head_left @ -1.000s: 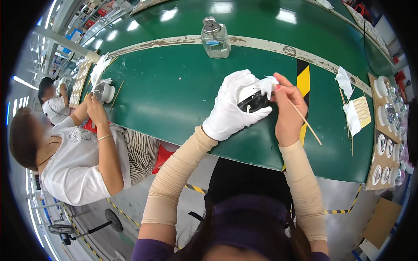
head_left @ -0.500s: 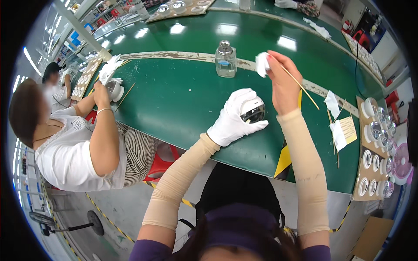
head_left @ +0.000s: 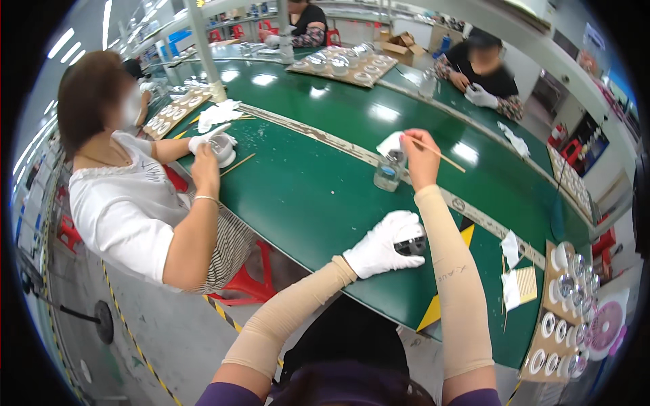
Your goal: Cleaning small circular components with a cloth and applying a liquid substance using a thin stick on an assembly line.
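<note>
- Within the left hand (head_left: pixel 384 249), gloved fingers curled: dark dome (head_left: pixel 410 245).
- Right hand (head_left: pixel 422 157) pinches thin stick (head_left: pixel 445 158) and white cloth (head_left: pixel 389 143); glass bottle (head_left: pixel 387 178) just below its fingertips.
- Step seems cloth-wetting; next calls for pressing down gently.

own hands: 2 — 1 left hand (head_left: pixel 382 247), 1 right hand (head_left: pixel 422 154). sleeves (head_left: pixel 457 271): 2. held in left, 1 dome (head_left: pixel 410 245); in right, 1 cloth (head_left: pixel 390 143) and 1 stick (head_left: pixel 443 158). 1 bottle (head_left: pixel 387 177) near the right hand, 1 bottle (head_left: pixel 426 86) farther off. 1 yellow pad (head_left: pixel 526 284). 1 fan (head_left: pixel 604 326). co-workers (head_left: pixel 128 223), at least 4. boards (head_left: pixel 547 306), at least 4 — rings (head_left: pixel 542 325) on them too crowded to count.
</note>
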Available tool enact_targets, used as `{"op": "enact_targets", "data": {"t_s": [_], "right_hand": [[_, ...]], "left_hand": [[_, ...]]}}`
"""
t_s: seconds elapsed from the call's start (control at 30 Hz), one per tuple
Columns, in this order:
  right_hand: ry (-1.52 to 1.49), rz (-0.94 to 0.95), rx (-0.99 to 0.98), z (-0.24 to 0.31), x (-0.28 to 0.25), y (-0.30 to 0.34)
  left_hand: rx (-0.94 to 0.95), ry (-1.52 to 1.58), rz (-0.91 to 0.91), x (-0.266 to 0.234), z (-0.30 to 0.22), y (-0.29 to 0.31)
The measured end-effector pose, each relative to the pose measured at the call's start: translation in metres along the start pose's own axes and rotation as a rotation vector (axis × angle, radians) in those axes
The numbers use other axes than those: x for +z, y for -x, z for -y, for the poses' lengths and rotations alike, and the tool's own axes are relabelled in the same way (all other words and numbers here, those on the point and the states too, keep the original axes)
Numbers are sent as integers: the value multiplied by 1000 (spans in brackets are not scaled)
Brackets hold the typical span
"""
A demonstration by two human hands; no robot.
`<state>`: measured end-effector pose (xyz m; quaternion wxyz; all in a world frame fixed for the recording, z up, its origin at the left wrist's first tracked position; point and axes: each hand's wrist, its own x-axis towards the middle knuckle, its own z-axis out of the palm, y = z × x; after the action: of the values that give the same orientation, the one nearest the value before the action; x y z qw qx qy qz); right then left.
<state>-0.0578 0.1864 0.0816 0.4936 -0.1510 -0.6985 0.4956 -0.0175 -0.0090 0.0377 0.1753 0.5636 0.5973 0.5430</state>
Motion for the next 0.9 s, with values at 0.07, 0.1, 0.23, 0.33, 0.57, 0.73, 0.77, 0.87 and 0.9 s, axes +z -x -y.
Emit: {"op": "enact_targets", "data": {"t_s": [0.07,0.1,0.23,0.33,0.57,0.73,0.77,0.87,0.9], "right_hand": [[294,15,-153,-9,3,2],[375,21,-217,-9,2,6],[638,38,-488,5,-13,10],[670,165,-464,15,-15,15],[672,328,-257,20,-22,4],[253,198,-99,41,-41,9],[136,181,52,65,-42,21],[-2,67,162,82,-76,82],[27,27,176,84,-88,103]], "left_hand": [[298,-272,15,-3,13,-4],[155,-148,42,-2,9,-4],[13,-89,33,-6,-9,-4],[-10,-83,22,-10,-10,2],[36,-83,7,-8,-12,2],[313,-286,62,-10,3,-14],[346,-337,71,-17,-1,-12],[-47,-36,-6,-11,-2,-4],[-70,-33,-5,-11,-6,-6]]}}
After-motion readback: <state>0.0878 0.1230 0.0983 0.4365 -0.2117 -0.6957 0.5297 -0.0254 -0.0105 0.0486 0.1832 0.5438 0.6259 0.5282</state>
